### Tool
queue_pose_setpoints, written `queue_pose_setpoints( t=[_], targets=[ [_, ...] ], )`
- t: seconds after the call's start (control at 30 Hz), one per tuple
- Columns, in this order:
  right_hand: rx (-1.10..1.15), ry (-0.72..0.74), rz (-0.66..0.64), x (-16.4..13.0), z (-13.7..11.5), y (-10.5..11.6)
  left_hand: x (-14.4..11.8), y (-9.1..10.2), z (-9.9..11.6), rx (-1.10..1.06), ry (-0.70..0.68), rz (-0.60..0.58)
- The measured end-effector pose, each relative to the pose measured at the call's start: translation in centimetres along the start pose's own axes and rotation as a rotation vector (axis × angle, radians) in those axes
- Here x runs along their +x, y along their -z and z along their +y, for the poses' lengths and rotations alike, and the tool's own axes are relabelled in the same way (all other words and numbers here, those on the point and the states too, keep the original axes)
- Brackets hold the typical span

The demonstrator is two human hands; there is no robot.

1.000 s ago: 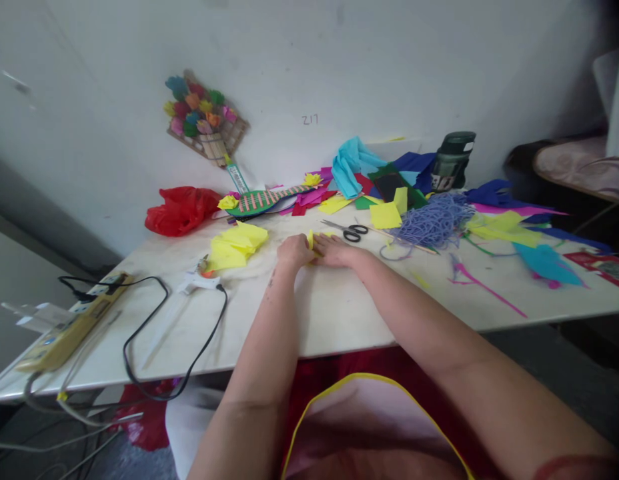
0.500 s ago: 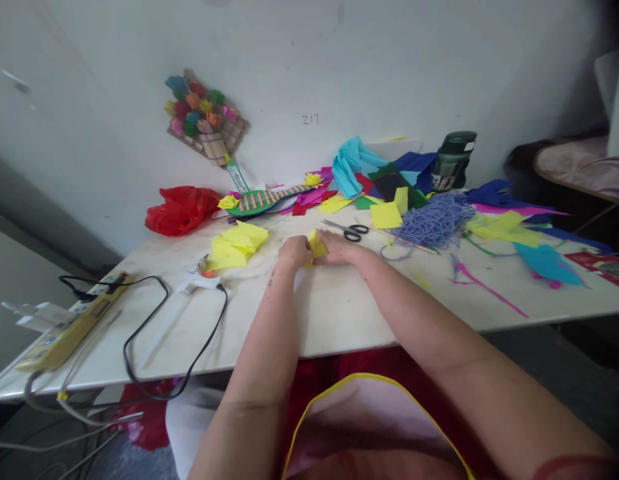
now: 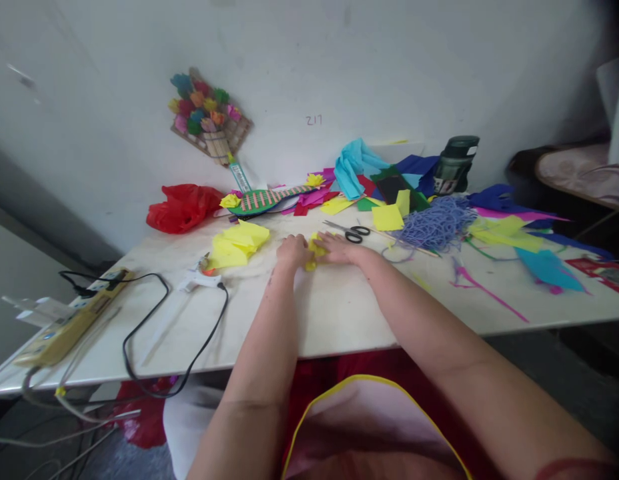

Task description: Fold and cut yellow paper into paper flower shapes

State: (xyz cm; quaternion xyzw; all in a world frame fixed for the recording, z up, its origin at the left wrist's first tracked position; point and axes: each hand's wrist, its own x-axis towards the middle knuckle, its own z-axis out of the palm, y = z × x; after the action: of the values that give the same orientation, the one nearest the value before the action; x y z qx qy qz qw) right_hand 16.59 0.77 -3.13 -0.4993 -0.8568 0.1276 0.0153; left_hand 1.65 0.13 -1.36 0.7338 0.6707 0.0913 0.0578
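Figure: craft bench, head view. I see the white table (image 3: 339, 313) set against a wall, its near half bare while supplies crowd the far edge, so the working space in front of the person is open. Largest among the supplies are the blue cord tangle (image 3: 434, 223) and a red plastic bag (image 3: 182, 207); next, a loose stack of yellow sheets (image 3: 237, 243) just left of the hands, within easy reach. Smaller are the glue gun (image 3: 192, 283) with its black cable, then the scissors (image 3: 347, 231) just behind the hands. Smallest is the yellow paper piece (image 3: 314, 250), pinned on the table between both hands. My left hand (image 3: 292, 252) is curled, pinching one edge; my right hand (image 3: 342, 248) lies flatter, fingers pressing the other side, seemingly to hold a fold.
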Motion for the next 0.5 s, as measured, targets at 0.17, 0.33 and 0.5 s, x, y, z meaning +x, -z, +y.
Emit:
queue_pose_setpoints(
  t=[0.17, 0.33, 0.5],
  targets=[
    [-0.041, 0.011, -0.035, -0.2, 0.2, 0.0, 0.3, 0.0, -0.3, -0.084, 0.067, -0.04],
    [-0.019, 0.002, -0.036, -0.5, -0.1, 0.3, 0.5, -0.4, 0.2, -0.135, 0.137, -0.033],
    [-0.009, 0.001, -0.019, -0.5, 0.0, 0.2, 0.7, -0.9, 0.9, -0.153, 0.185, -0.006]
  ],
)
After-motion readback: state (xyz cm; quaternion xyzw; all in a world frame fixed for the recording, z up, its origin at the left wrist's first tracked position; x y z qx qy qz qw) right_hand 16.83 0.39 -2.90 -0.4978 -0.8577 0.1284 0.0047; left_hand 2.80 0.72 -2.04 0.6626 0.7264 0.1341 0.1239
